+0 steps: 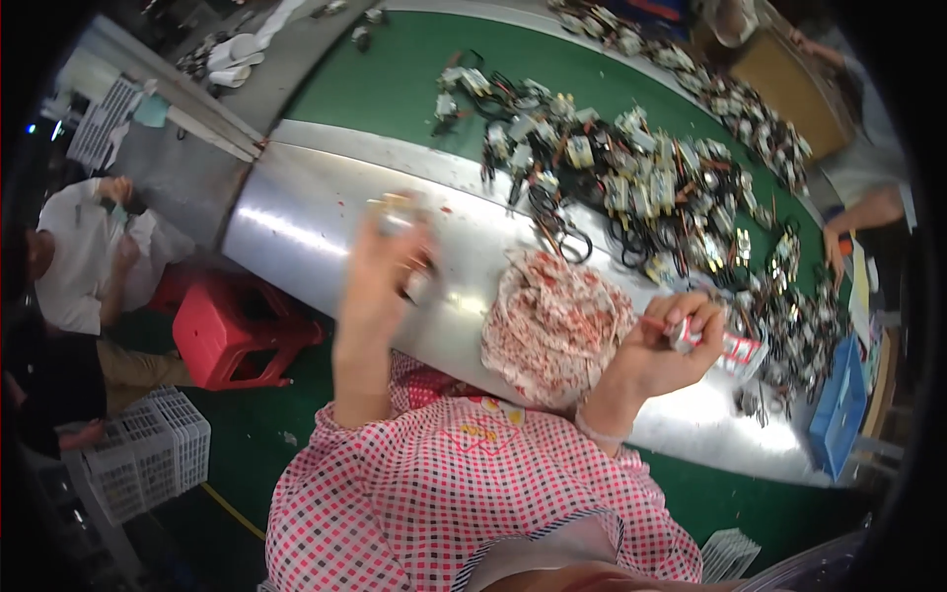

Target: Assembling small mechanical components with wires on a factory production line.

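Jutting rightward, tube [742, 348] crosswise in right hand [669, 353]

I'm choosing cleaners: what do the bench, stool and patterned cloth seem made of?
Bench: bare metal, perhaps stainless steel, satin; bright, smeared reflections.
Stool: probably moulded plastic, faintly glossy; uniform red, rounded edges.
Cloth: apparently matt fabric; soft, crumpled folds. Fibre unclear.
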Demonstrator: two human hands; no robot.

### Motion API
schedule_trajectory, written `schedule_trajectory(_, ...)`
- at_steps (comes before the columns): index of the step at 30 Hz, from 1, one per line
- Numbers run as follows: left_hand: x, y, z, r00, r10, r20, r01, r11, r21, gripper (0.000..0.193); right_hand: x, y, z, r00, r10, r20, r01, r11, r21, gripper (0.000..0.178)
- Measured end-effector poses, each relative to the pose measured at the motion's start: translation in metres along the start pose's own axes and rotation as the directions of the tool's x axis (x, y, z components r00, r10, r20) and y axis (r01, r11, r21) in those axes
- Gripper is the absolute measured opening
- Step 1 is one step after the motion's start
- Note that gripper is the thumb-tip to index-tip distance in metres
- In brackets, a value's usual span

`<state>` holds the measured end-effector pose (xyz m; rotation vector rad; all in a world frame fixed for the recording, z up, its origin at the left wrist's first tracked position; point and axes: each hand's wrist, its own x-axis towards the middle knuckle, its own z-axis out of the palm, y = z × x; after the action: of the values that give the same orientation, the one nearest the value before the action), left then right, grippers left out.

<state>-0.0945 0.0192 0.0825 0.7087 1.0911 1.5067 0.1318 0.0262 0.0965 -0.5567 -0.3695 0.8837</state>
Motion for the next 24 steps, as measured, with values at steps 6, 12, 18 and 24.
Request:
schedule_trajectory(6, 0.071, 0.023, -0.112, 0.363, 0.544, -0.756, -0.752, 0.65, 0.107, 0.03, -0.027, 0.03, -0.041, 0.987, 0.15, 0.056, -0.089, 0.804, -0.589, 0.01)
schedule_trajectory(12, 0.137, 0.004, -0.053, 0.955, 0.288, -0.068, -0.259, 0.924, 0.282, 0.04, -0.024, 0.037, -0.058, 0.672, 0.353, 0.652, 0.545, 0.36, -0.757, 0.012)
schedule_trajectory(18, 0.334, 0.05, -0.053, 0.706, 0.614, 0.351, -0.482, 0.054, 0.875, 0.037, 0.009, 0.006, -0.042, 0.51, 0.627, 0.589, 0.43, 0.407, -0.806, 0.02)
schedule_trajectory(24, 0.447, 0.01, -0.138, 0.859, 0.512, -0.024, 0.112, -0.142, 0.984, 0.038, 0.036, -0.016, -0.014, 0.409, 0.856, 0.315, 0.183, 0.261, -0.948, 0.021)
